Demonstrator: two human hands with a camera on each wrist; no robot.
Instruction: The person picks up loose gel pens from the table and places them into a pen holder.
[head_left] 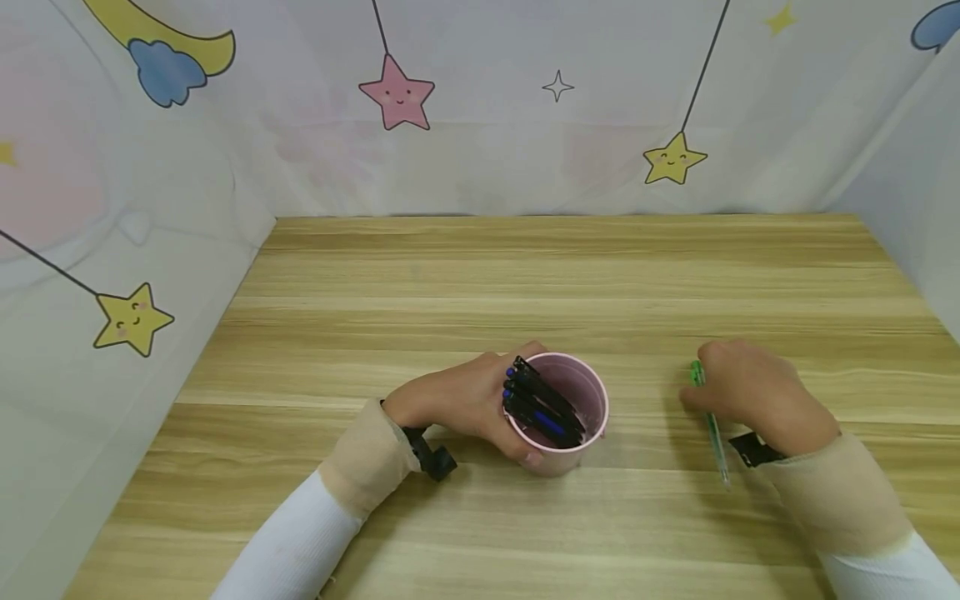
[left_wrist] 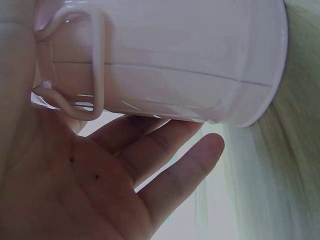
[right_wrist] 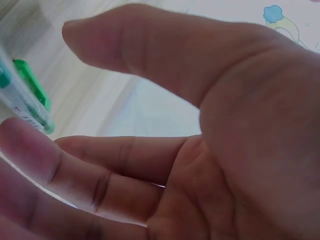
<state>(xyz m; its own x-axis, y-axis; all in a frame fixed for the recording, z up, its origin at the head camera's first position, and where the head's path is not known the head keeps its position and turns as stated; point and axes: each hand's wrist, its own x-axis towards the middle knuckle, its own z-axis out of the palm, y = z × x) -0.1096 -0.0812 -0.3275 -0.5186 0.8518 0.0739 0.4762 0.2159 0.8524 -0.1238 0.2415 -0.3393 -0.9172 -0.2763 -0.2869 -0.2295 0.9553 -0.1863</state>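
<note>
My left hand (head_left: 476, 400) grips a pink cup (head_left: 592, 383), thumb on its near side and fingers round the far side. Several black pens (head_left: 543, 404) with blue parts lean inside the cup. In the left wrist view, the cup (left_wrist: 180, 50) shows a loop handle (left_wrist: 97, 60) by the palm, and its base is toward the wooden table. To the right, my right hand (head_left: 757, 392) reaches over a clear pen with a green cap (head_left: 716, 446). The right wrist view shows the pen (right_wrist: 25, 95) just past the fingertips, with the thumb (right_wrist: 125, 37) spread apart from it.
The wooden table (head_left: 420, 275) extends beyond both hands to a white cloth backdrop (head_left: 480, 167) printed with stars. Similar cloth walls stand along the left (head_left: 67, 417) and right sides.
</note>
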